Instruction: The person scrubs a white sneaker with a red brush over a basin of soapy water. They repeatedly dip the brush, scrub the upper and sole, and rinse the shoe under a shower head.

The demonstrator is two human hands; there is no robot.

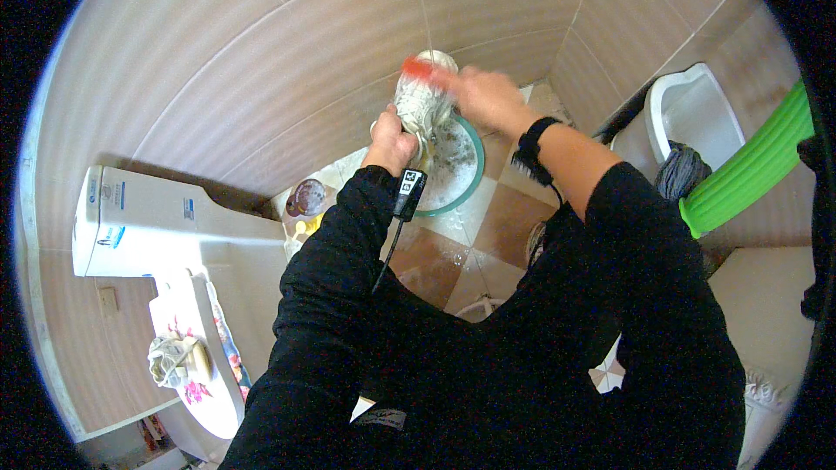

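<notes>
My left hand (394,141) grips the near end of a white shoe (425,103), which is held up over the far side of a green-rimmed basin (478,170) on the floor. Foamy water lies in the basin. My right hand (489,100), smeared by motion, is closed on a red scrubbing brush (418,68). The brush lies against the upper part of the shoe; its bristles do not show clearly. A black strap and a small device sit at each wrist, with a cable running from the left one.
A white toilet (144,218) stands at left, with a pale shoe-like object (178,360) on its flowered lid. A brown round container (306,198) and a yellow item (305,228) are beside it. At right are a white fixture (697,104), grey cloth (684,172) and green ribbed object (753,161).
</notes>
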